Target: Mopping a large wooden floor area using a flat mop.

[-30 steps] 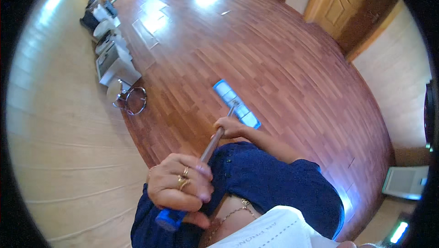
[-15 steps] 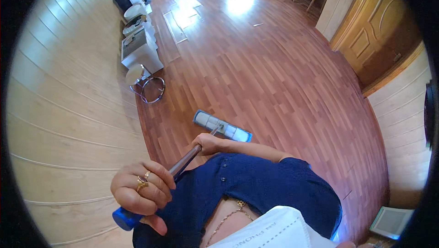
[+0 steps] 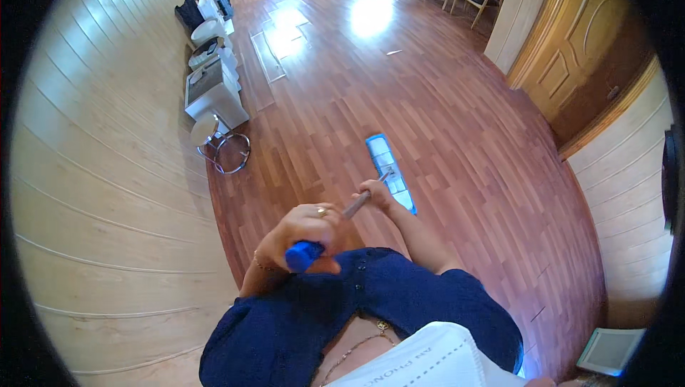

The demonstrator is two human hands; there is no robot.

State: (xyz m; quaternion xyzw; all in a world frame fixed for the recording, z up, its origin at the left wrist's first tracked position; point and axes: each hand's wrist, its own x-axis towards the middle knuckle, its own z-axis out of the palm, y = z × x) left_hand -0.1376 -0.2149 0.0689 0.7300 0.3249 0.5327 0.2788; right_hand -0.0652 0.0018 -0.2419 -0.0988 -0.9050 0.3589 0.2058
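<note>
- Step in hand, as I read it: mopping the wooden floor, mid-stroke, with the flat blue mop head lying on the boards just ahead of me.
- My left hand is wrapped tight around the blue grip at the top of the mop handle, close to my chest.
- My right hand is curled about the shaft lower down, near the mop head.
- Next move, my judgement: it calls for both fists to stay firm and the head kept flat against the boards.
- Packages and signs: white boxy units and dark bags stand in a row along the left wall, a round stool beside them. Any labels are too small to tell.
- A pale flat panel lies at lower right by the wall.
</note>
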